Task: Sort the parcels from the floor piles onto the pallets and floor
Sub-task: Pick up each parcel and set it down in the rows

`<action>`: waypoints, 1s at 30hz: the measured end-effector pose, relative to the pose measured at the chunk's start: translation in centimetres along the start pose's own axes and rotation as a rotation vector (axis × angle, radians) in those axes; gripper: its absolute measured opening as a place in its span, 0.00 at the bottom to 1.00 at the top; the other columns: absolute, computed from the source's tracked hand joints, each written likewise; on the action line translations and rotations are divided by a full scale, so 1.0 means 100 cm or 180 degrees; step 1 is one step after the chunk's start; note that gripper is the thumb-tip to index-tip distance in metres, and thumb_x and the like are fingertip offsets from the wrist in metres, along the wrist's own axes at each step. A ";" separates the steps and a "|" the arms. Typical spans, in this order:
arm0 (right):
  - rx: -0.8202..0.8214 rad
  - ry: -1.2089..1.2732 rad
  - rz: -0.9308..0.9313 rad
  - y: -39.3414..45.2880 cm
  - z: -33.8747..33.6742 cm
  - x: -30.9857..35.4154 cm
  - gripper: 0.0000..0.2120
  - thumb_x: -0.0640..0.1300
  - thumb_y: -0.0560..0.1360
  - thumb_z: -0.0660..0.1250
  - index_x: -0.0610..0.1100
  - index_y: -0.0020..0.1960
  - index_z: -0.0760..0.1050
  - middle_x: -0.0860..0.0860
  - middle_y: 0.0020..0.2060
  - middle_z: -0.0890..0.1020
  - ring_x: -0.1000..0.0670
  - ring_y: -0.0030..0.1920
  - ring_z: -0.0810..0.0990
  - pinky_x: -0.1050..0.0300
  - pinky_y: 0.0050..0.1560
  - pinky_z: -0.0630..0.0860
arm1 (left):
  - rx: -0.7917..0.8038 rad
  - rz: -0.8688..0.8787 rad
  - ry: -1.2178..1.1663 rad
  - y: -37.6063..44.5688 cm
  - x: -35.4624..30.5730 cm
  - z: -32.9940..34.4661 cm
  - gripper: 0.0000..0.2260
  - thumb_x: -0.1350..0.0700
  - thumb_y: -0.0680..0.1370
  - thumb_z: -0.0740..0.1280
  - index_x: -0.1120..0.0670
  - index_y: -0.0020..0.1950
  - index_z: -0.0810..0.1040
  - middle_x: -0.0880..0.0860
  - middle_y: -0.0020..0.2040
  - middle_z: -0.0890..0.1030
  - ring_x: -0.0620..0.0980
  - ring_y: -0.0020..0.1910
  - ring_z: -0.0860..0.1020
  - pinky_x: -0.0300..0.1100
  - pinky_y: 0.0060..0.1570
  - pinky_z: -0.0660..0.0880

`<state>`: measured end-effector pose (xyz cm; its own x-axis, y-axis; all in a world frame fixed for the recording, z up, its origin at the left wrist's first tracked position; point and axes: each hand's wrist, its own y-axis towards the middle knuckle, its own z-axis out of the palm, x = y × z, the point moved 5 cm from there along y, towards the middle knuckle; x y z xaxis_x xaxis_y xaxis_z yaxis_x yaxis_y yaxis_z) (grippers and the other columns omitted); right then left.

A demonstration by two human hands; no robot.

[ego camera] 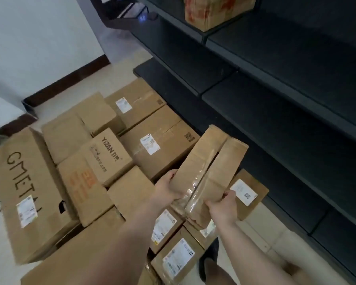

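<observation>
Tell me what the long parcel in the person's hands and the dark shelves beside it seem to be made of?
The long parcel looks like brown corrugated cardboard, matte and creased, with a glossy strip of clear tape along its seam catching the light. The dark shelves look like painted metal: flat, thin-edged boards with a smooth, dull black finish, though coated wood cannot be ruled out.

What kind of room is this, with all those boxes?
Probably a stockroom or parcel depot: labelled cardboard parcels piled on the floor, dark metal shelving alongside, and two hands holding a taped box.
</observation>
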<state>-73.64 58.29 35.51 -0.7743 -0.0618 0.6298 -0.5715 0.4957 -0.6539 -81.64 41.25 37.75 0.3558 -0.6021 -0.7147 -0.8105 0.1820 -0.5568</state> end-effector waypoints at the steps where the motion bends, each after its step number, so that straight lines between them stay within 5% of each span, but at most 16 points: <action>1: -0.0028 0.0015 0.0064 0.020 0.007 -0.002 0.26 0.37 0.72 0.70 0.39 0.66 0.63 0.44 0.55 0.78 0.47 0.47 0.76 0.58 0.43 0.72 | 0.0039 -0.0014 0.0120 0.024 0.004 0.005 0.33 0.63 0.69 0.74 0.50 0.71 0.67 0.46 0.59 0.74 0.45 0.58 0.72 0.28 0.47 0.70; 4: -0.0119 -0.0004 0.0274 0.078 0.034 -0.019 0.23 0.36 0.72 0.69 0.38 0.64 0.65 0.44 0.54 0.78 0.46 0.47 0.77 0.61 0.35 0.70 | 0.0135 -0.0115 0.0402 0.094 0.028 0.022 0.34 0.63 0.68 0.74 0.48 0.71 0.67 0.44 0.57 0.73 0.46 0.57 0.73 0.23 0.41 0.69; 7: -0.0133 -0.0023 0.0415 0.125 0.065 -0.042 0.23 0.35 0.71 0.70 0.38 0.63 0.65 0.45 0.50 0.79 0.48 0.41 0.77 0.63 0.30 0.68 | 0.0231 -0.0164 0.0639 0.149 0.058 0.040 0.34 0.61 0.69 0.74 0.46 0.72 0.65 0.45 0.60 0.73 0.46 0.60 0.72 0.33 0.54 0.70; 10: -0.0162 -0.0183 0.0601 0.160 0.088 -0.065 0.24 0.35 0.72 0.69 0.37 0.64 0.64 0.46 0.43 0.76 0.49 0.36 0.75 0.60 0.29 0.68 | 0.0279 -0.0333 0.0742 0.185 0.090 0.057 0.35 0.62 0.71 0.72 0.44 0.73 0.62 0.44 0.58 0.69 0.44 0.56 0.68 0.38 0.55 0.68; 13: -0.0076 -0.0403 0.0762 0.179 0.110 -0.088 0.22 0.36 0.72 0.69 0.36 0.62 0.64 0.42 0.47 0.78 0.45 0.38 0.76 0.57 0.35 0.72 | 0.0348 -0.0455 0.0910 0.202 0.123 0.071 0.36 0.62 0.71 0.72 0.43 0.74 0.61 0.44 0.57 0.68 0.45 0.56 0.68 0.45 0.62 0.71; 17: 0.0040 -0.0589 0.0840 0.182 0.134 -0.118 0.20 0.35 0.72 0.69 0.36 0.60 0.66 0.40 0.53 0.78 0.39 0.49 0.80 0.49 0.47 0.78 | 0.0353 -0.0583 0.1066 0.206 0.164 0.085 0.33 0.62 0.72 0.70 0.45 0.74 0.62 0.49 0.64 0.73 0.51 0.64 0.72 0.46 0.64 0.69; 22: 0.0305 -0.0809 0.0977 0.178 0.151 -0.142 0.19 0.37 0.74 0.66 0.33 0.62 0.64 0.40 0.52 0.80 0.40 0.52 0.80 0.53 0.47 0.77 | 0.0539 -0.0671 0.1556 0.200 0.189 0.095 0.36 0.61 0.73 0.68 0.43 0.75 0.56 0.50 0.66 0.73 0.53 0.60 0.75 0.48 0.57 0.74; 26: 0.0184 -0.0984 0.0796 0.168 0.150 -0.139 0.16 0.37 0.73 0.64 0.35 0.58 0.66 0.39 0.51 0.81 0.40 0.50 0.81 0.53 0.46 0.78 | 0.0448 -0.0612 0.1583 0.181 0.191 0.095 0.40 0.60 0.73 0.70 0.45 0.77 0.50 0.49 0.71 0.67 0.53 0.66 0.70 0.50 0.63 0.72; 30: 0.0155 -0.1323 0.0264 0.126 0.126 -0.112 0.24 0.42 0.76 0.62 0.42 0.70 0.60 0.45 0.60 0.75 0.44 0.54 0.78 0.55 0.45 0.75 | 0.0186 -0.0332 0.1810 0.131 0.167 0.079 0.33 0.53 0.76 0.67 0.47 0.77 0.54 0.47 0.73 0.64 0.49 0.70 0.66 0.46 0.67 0.67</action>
<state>-75.59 54.27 14.95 -0.8562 -0.3723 0.3582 -0.5071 0.4730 -0.7205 -82.70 39.71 15.17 0.1135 -0.9391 -0.3243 -0.7518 0.1322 -0.6460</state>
